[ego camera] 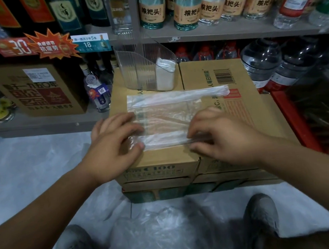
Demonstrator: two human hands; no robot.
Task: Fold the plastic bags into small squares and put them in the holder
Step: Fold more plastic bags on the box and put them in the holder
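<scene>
A clear plastic bag (166, 117) lies flat on top of a cardboard box (241, 112), its handles stretched to the right. My left hand (115, 145) presses on the bag's left edge, fingers spread over it, thumb at the near edge. My right hand (219, 135) lies on the bag's near right corner, and its fingertips pinch the near edge. A clear ribbed holder (140, 70) stands at the back of the box, with white folded bags (165, 74) in its right end.
Shelves of bottles (190, 8) rise behind the box. A brown carton (39, 90) sits on the low shelf at left, water jugs (261, 61) and a red crate (294, 121) at right. Loose plastic bags (154, 229) lie on the floor between my shoes.
</scene>
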